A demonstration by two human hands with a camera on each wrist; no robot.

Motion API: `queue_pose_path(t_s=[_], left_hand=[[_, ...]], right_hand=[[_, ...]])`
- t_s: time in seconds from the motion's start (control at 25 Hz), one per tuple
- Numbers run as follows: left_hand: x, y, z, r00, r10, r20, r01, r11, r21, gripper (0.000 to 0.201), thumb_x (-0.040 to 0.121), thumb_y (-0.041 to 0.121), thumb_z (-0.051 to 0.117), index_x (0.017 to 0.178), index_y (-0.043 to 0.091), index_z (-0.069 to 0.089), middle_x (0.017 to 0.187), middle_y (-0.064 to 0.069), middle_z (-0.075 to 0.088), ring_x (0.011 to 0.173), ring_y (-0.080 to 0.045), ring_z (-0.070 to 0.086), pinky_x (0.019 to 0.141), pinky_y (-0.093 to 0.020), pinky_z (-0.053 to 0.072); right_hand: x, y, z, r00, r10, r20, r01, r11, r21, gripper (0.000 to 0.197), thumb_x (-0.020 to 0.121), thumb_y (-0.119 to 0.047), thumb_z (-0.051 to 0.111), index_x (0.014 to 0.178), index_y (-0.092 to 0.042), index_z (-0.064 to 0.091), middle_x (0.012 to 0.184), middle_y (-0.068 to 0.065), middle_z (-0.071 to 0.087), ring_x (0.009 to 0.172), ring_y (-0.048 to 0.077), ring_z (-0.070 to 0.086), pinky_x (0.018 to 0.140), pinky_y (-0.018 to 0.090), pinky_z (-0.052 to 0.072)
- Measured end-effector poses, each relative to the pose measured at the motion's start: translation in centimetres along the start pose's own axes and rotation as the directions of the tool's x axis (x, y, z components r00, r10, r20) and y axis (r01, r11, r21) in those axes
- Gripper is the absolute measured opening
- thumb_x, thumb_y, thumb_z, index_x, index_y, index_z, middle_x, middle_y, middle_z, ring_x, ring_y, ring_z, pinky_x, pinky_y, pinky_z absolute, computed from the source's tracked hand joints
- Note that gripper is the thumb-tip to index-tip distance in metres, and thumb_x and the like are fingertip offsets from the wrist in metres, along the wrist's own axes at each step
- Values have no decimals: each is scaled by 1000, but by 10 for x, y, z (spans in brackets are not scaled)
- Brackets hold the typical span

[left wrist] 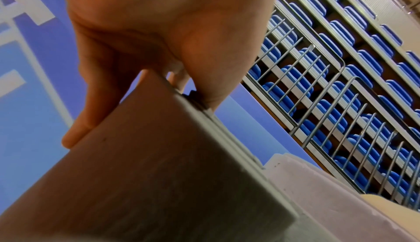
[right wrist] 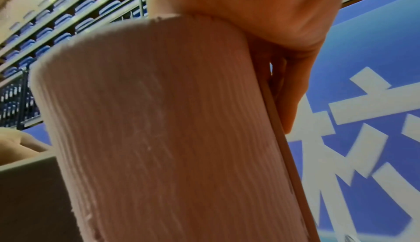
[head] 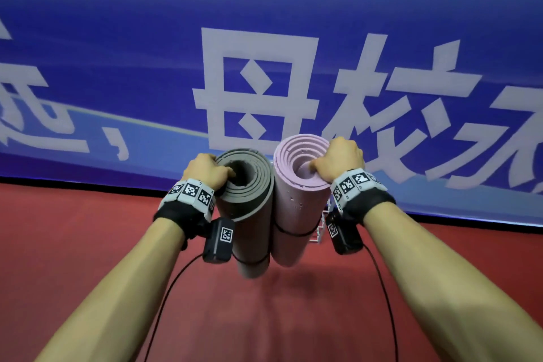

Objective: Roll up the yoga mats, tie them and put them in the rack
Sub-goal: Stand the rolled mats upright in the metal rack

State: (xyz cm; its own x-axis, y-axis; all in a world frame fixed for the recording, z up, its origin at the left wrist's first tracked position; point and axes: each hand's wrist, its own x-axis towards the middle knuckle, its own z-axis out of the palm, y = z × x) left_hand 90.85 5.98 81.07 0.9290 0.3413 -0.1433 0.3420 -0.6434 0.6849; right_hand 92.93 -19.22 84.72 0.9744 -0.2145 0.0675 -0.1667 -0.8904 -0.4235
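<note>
Overhead, both rolled mats hang upright side by side, touching along their lengths, above the red floor (head: 264, 317). Left hand (head: 205, 172) grips the top rim of the grey mat (head: 249, 206): thumb hooked into the hollow core, fingers (left wrist: 90, 113) clenched down the outer wall. Right hand (head: 340, 163) grips the pink mat (head: 296, 209) the same way, thumb inside the spiral, fingers (right wrist: 293, 102) grasping the outside. Black tie (head: 252, 262) circles the grey roll low down; another black tie (head: 293, 233) circles the pink roll. White wire rack (head: 320, 229) peeks out just behind the pink mat, mostly hidden. Blue banner (head: 117, 53) with white characters stands behind. Wrist views show blue seating (left wrist: 341, 84) and railings.
</note>
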Motion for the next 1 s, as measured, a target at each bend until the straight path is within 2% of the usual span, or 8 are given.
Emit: queue_pose_path(t_s=[0.16,0.24,0.4,0.48,0.6,0.72,0.88,1.0], left_hand=[[92,52,-11,995,45,-84,-48,998,-30,20,71,31,80,75,16,67,86,-10,70,89,-32,65,73,-33,51],[129,78,-18,989,66,-129,-75,995,-61,23,70,31,81,80,13,70,86,-10,71,88,-32,65,77,-37,55],[192,119,-23,983,63,-172,-82,991,-105,25,71,32,81,88,15,73,90,-9,72,90,-30,66,78,-36,55],[219,132,-21,980,55,-193,-79,990,-114,24,72,32,81,87,15,73,89,-8,72,89,-29,65,72,-32,50],[257,145,-14,983,43,-180,-69,988,-141,20,73,30,80,84,15,71,85,-7,70,86,-28,65,67,-29,47],[302,150,-4,986,72,-153,-90,990,-112,17,76,28,78,83,15,69,84,-7,69,83,-27,63,61,-28,45],[362,144,15,993,73,-93,-80,994,-77,19,76,32,77,87,18,69,85,-6,69,86,-29,63,78,-36,52],[401,131,29,996,72,-44,-75,995,-64,21,75,32,77,92,21,69,86,-2,70,87,-27,64,80,-37,54]], right_hand=[[110,-39,-21,996,-65,-63,67,997,28,36,71,-28,85,82,-10,56,87,9,58,80,30,52,63,33,44],[152,-57,-36,993,-89,-81,92,995,38,41,67,-31,89,83,-11,57,86,8,58,82,31,54,65,32,43],[225,-85,-54,989,-108,-102,114,992,49,48,61,-33,92,85,-11,56,88,8,54,100,33,59,67,32,43],[256,-96,-53,990,-91,-109,100,992,80,50,61,-33,93,84,-11,55,87,7,51,102,34,59,69,34,44],[293,-105,-43,991,-68,-111,80,992,101,51,61,-33,94,84,-10,54,87,6,50,97,32,58,70,35,45],[334,-110,-20,994,-26,-108,38,993,111,47,63,-30,92,78,-10,53,82,5,51,85,29,51,67,34,43],[386,-123,14,998,20,-66,-14,996,83,43,64,-28,90,74,-12,51,82,7,52,83,29,51,64,32,41],[416,-128,45,998,56,-28,-53,996,76,41,67,-25,88,73,-11,50,80,6,51,80,29,51,62,32,43]])
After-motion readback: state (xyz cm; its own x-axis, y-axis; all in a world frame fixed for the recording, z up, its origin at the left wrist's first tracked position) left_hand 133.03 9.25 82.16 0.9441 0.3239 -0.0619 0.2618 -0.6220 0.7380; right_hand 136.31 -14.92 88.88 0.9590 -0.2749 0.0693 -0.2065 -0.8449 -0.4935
